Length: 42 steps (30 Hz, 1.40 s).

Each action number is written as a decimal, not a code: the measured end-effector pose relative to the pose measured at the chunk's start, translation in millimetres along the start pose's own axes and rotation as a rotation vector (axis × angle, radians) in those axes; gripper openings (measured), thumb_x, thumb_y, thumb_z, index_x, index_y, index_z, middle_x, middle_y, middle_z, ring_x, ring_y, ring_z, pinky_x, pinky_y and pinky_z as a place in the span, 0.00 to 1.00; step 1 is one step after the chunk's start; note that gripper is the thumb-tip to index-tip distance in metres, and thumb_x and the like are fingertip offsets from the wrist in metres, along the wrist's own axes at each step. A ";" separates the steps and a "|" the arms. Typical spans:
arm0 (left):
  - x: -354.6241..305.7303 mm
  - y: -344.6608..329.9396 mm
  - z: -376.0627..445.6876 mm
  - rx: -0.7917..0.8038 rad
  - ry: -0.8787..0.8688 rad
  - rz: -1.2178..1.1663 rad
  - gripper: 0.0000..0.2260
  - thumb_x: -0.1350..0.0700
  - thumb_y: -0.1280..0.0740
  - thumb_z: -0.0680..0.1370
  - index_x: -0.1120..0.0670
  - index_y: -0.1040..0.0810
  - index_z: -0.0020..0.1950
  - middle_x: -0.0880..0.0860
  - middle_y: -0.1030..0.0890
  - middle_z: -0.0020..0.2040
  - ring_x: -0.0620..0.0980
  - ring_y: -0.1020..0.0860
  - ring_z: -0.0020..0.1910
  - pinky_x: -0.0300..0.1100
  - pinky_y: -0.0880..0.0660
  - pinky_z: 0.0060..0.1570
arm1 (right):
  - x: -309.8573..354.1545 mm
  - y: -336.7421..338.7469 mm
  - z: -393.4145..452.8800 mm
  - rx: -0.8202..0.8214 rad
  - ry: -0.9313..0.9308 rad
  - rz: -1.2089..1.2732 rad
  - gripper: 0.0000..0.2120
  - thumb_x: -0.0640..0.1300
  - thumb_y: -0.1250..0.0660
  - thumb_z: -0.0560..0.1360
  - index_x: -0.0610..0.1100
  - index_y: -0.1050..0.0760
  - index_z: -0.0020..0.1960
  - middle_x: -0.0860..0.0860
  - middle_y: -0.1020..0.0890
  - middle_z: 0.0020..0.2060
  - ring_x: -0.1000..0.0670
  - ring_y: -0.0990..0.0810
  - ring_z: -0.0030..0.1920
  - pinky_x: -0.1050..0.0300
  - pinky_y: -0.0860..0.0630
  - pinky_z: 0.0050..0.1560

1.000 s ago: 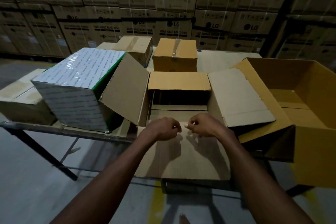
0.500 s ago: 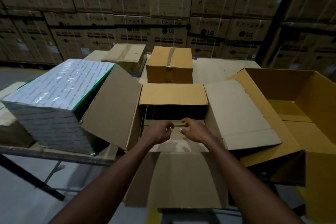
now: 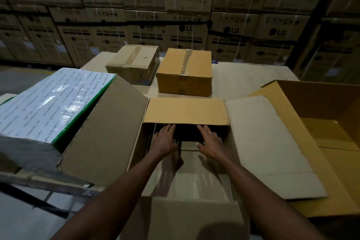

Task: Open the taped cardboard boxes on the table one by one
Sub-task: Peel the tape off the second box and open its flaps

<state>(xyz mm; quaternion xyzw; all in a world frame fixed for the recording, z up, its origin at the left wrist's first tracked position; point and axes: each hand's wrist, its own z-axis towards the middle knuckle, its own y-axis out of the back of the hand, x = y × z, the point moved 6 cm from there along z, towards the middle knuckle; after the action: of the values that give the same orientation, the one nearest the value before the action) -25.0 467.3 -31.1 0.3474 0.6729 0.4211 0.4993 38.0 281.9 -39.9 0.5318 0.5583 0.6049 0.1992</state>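
At the near edge of the table (image 3: 251, 76), we are working the open brown cardboard box (image 3: 187, 169), all four flaps folded out. Our left hand (image 3: 164, 140) and right hand (image 3: 209, 140) are reaching into its dark mouth, fingers straight and spread wide, holding nothing.

What could go wrong: the near flap is hanging past the table edge, so leaning on it could tip the box toward us. The left flap is resting against the white plastic-wrapped box with green edges (image 3: 48, 105), and a shove could nudge that box, which is sitting at the left edge.

We cannot tell what lies inside; the interior is too dark.

Toward the far edge, the tan cardboard box with clear tape along its top (image 3: 184, 72) and the duller taped cardboard box (image 3: 133, 66) just beside it are waiting sealed. A large open yellow-brown carton (image 3: 321, 122) is sitting at the right.
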 end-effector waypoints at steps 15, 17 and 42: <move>-1.9 85.3 139.7 -0.193 -0.073 0.078 0.38 0.52 0.35 0.80 0.44 0.56 0.83 0.49 0.51 0.83 0.57 0.49 0.81 0.63 0.45 0.75 | 26.8 101.7 130.7 -0.266 0.137 -0.017 0.47 0.44 0.31 0.80 0.63 0.62 0.83 0.55 0.63 0.83 0.37 0.55 0.83 0.33 0.44 0.77; -1.1 78.2 154.3 -0.160 -0.065 0.102 0.37 0.51 0.35 0.80 0.46 0.54 0.83 0.50 0.49 0.83 0.57 0.48 0.81 0.63 0.46 0.75 | 22.3 98.0 147.2 -0.222 0.130 -0.023 0.47 0.43 0.31 0.80 0.62 0.61 0.83 0.53 0.62 0.83 0.37 0.55 0.83 0.34 0.46 0.78; 16.0 52.9 74.0 -0.165 -0.060 -0.098 0.24 0.46 0.36 0.80 0.52 0.30 0.74 0.53 0.28 0.72 0.56 0.29 0.69 0.55 0.29 0.66 | -14.8 55.0 71.0 -0.204 -0.003 0.120 0.33 0.49 0.34 0.80 0.53 0.41 0.82 0.49 0.39 0.81 0.41 0.37 0.79 0.41 0.35 0.76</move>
<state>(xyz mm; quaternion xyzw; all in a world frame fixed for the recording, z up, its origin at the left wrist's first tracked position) 44.6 519.2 0.3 0.2842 0.6368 0.4396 0.5662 124.1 286.1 -10.7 0.5422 0.4608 0.6684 0.2166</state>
